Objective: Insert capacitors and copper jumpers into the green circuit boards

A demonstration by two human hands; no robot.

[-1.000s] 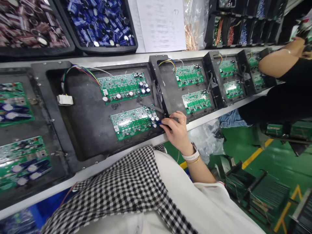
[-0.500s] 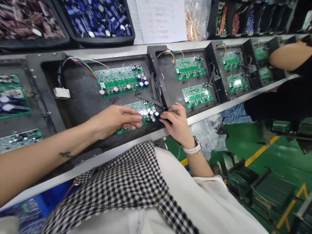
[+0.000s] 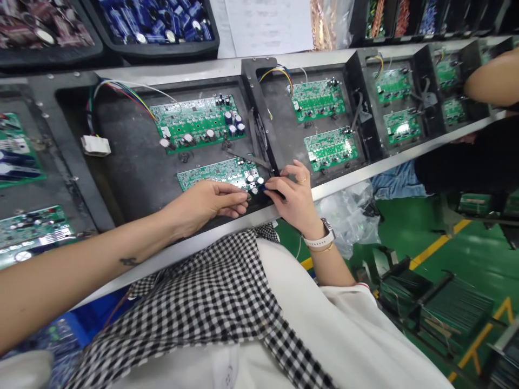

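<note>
My right hand (image 3: pixel 295 199) pinches a small blue capacitor (image 3: pixel 263 187) at the right end of the nearer green circuit board (image 3: pixel 214 172). Fingers hide most of that capacitor. Beside it, several upright capacitors with silver tops (image 3: pixel 250 179) stand on the board. My left hand (image 3: pixel 213 204) is at the board's near edge, its thumb and fingertips closed together; what they hold, if anything, is too small to make out. Behind lies a second circuit board (image 3: pixel 194 121) with several capacitors and a coloured wire bundle (image 3: pixel 135 97) ending in a white connector (image 3: pixel 96 145).
Black dividers (image 3: pixel 259 108) separate the fixture trays along the bench, and more boards (image 3: pixel 318 100) lie to the right. Bins of blue capacitors (image 3: pixel 158 21) and brown capacitors (image 3: pixel 44 27) stand behind. Another person's arm (image 3: pixel 492 81) reaches in at the far right.
My left hand has moved right and nearer to my body, uncovering the left part of the nearer board. My right hand stays at the board's right end with the blue capacitor. The view has shifted slightly.
</note>
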